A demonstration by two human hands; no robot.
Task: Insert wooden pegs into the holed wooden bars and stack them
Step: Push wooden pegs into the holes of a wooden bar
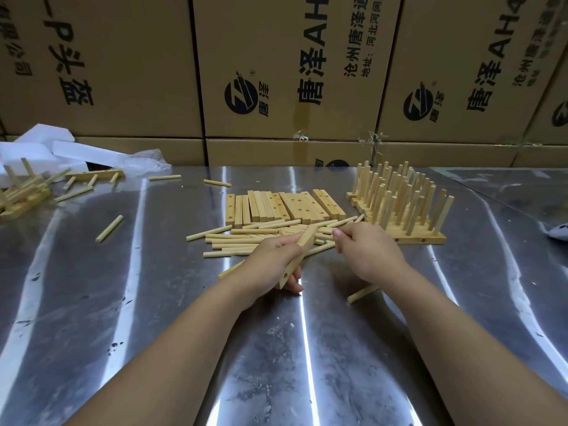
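Observation:
My left hand grips a holed wooden bar slantwise above the metal table; a hole shows near the bar's lower end. My right hand has its fingers curled over the heap of loose pegs and pinches at a peg there; which peg it holds is hidden. Behind the heap lies a row of empty holed bars. To the right stand finished bars with upright pegs, packed side by side.
Single pegs lie scattered: one at the left, one near my right wrist, two farther back. Another pile of pegged bars and white foam sit far left. Cardboard boxes wall off the back.

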